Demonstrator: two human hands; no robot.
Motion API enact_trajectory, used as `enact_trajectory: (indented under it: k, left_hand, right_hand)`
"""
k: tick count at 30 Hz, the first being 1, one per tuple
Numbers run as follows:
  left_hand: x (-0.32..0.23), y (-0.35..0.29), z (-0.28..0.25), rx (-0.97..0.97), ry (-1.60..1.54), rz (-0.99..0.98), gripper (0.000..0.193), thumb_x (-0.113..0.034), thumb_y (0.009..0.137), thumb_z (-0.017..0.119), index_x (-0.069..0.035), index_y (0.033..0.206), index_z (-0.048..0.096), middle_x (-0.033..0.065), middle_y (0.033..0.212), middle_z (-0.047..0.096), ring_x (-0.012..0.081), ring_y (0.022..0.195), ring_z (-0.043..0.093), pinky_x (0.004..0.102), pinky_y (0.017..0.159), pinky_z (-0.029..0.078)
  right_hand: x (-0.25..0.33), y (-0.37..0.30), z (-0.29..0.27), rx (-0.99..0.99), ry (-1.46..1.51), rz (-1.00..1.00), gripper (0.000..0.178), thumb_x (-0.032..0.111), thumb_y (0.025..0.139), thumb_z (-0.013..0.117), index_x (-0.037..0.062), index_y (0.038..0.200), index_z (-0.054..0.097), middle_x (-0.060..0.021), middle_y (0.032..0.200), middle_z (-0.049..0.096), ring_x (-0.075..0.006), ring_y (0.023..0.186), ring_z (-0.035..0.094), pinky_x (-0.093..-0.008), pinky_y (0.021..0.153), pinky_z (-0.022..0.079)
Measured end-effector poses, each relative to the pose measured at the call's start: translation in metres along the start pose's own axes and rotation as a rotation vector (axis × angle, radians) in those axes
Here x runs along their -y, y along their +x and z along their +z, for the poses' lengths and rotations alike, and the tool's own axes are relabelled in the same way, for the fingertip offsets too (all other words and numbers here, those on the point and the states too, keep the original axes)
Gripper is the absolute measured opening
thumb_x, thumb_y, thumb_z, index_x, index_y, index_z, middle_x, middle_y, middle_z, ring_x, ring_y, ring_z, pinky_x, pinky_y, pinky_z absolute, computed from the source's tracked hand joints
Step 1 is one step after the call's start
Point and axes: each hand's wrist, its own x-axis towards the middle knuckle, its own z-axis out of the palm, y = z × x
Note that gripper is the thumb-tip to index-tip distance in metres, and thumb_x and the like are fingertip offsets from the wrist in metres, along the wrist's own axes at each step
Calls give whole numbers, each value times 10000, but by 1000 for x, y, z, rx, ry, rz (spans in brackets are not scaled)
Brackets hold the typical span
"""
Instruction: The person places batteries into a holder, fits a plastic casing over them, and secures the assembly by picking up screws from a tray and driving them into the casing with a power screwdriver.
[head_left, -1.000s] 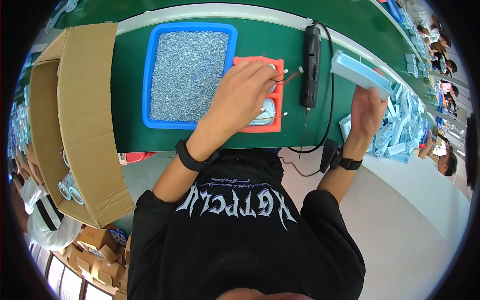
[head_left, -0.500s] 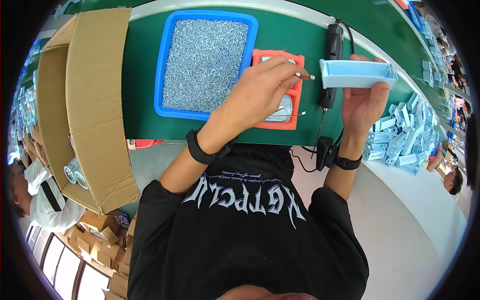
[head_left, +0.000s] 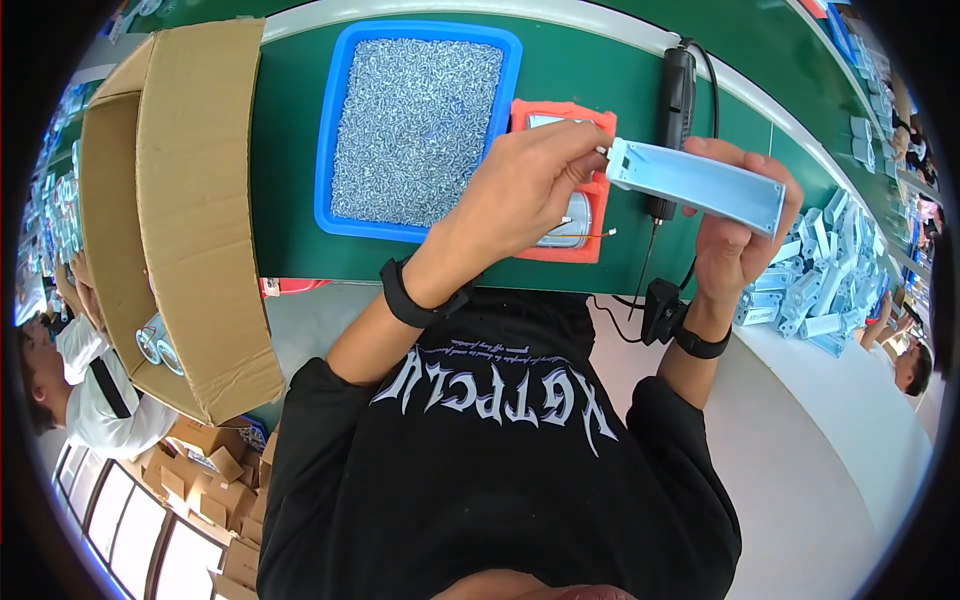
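My right hand [head_left: 740, 215] grips a light-blue plastic housing [head_left: 700, 180], a long open trough, by its right part. It is held over the bench with its open side facing me. At its left end, my left hand [head_left: 530, 185] pinches a thin wire with a small white connector [head_left: 602, 150]; the tip touches or nearly touches the housing. Most of that wire is hidden by the fingers. Below the left hand lies a red foam holder [head_left: 607, 125] with silvery round-edged parts [head_left: 572, 225], from which another thin wire with a white connector [head_left: 611, 232] sticks out.
A blue tray [head_left: 322, 180] full of small screws stands left of the foam. A black electric screwdriver [head_left: 677, 95] with a cable lies behind the housing. Many light-blue housings [head_left: 820, 270] are piled at right. A large cardboard box [head_left: 200, 200] stands at left; other people sit on both sides.
The housing has tilted, its right end swinging down and its left end moving left to meet the left hand. The connectors that stuck out from my left fingers now meet the housing's end.
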Motion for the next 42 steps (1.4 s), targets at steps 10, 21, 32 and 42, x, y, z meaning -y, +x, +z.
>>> enact_trajectory:
  k: [10,21,32,42]
  left_hand:
    - [4,1,-2,68,104,36,144,-33,888,564,-6,1020,613,127,908,637,298,792,635,338,669,510]
    - [-3,-7,-20,-70,475,46,452,-96,727,733,-83,1160,606,99,1112,601,303,1090,542,411,875,461]
    - [21,-7,-25,-24,460,18,504,-231,625,817,-110,1082,642,81,1069,613,266,1076,528,386,903,451]
    - [13,-1,-20,23,460,-17,513,-229,627,809,-131,1108,658,66,1013,565,269,994,526,366,842,456]
  right_hand:
    - [-4,0,5,26,60,-39,587,370,868,678,30,1245,383,-256,1085,635,-152,767,619,-228,624,488]
    - [-6,15,8,284,-120,-20,449,195,835,726,23,1177,492,-181,1121,641,-241,928,647,-348,742,520]
    - [-12,24,29,508,-575,141,331,83,742,740,40,1047,616,-90,1092,621,-288,900,629,-349,792,502]
    - [-15,22,22,486,-666,158,356,116,787,749,31,1107,617,-89,997,645,-235,921,635,-330,772,513]
